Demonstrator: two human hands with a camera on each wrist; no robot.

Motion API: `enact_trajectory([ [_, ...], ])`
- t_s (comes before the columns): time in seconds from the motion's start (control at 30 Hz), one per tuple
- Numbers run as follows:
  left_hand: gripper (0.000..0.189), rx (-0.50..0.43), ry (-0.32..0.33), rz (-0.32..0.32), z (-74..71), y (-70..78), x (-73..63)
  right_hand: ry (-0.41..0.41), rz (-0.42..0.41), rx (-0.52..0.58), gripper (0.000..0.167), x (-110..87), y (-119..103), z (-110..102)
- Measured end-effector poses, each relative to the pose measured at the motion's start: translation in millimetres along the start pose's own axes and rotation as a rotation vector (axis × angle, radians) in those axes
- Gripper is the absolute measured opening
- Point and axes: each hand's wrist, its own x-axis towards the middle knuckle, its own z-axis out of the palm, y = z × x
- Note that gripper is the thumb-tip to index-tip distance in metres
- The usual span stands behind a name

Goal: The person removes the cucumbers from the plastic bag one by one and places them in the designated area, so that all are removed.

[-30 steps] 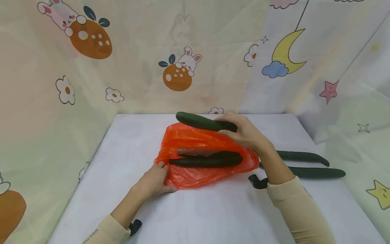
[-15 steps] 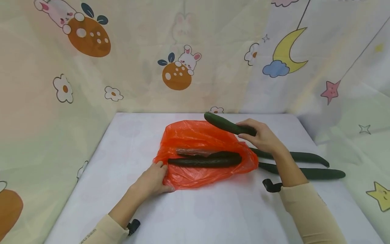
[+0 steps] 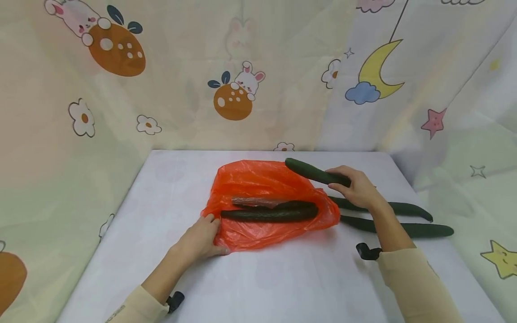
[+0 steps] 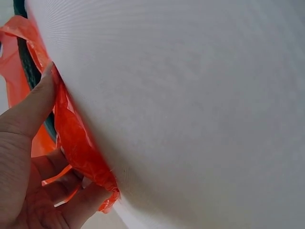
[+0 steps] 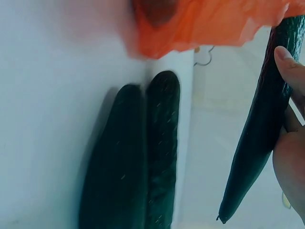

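Observation:
A red plastic bag (image 3: pixel 258 235) lies spread on the table with its mouth toward the right. Dark green cucumbers (image 3: pixel 270 216) lie in it, one partly under clear wrap. My left hand (image 3: pixel 199 238) holds the bag's left end; in the left wrist view the thumb presses the film (image 4: pixel 78 143) and the fingers curl behind it. Raised above the bag's right side is another cucumber (image 3: pixel 308 170), gripped near its right end by my right hand (image 3: pixel 359 187). The right wrist view shows the thumb across this cucumber (image 5: pixel 262 119), its far end pointing free.
Two more cucumbers, a rear one (image 3: pixel 408 209) and a front one (image 3: pixel 430 230), lie side by side on the white table (image 3: pixel 282 287), right of the bag and partly behind my right forearm. A printed cloth (image 3: pixel 173 98) hangs around the table's back and sides.
My right hand has carried its cucumber rightward and slightly down, from over the bag's middle to past its right end, uncovering more of the table cucumbers. My left hand stays at the bag.

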Motion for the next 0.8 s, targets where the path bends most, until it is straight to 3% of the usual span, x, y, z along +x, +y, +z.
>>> enact_trajectory([
  [0.33,0.074,0.033,-0.007,0.003,-0.5,-2.9,-0.3,0.004,0.079,-0.003,0.041,-13.3,26.5,2.2],
  [0.8,0.078,0.013,-0.028,-0.004,-1.6,-0.6,3.4,0.015,0.131,-0.084,0.041,-29.6,57.3,-15.3],
])
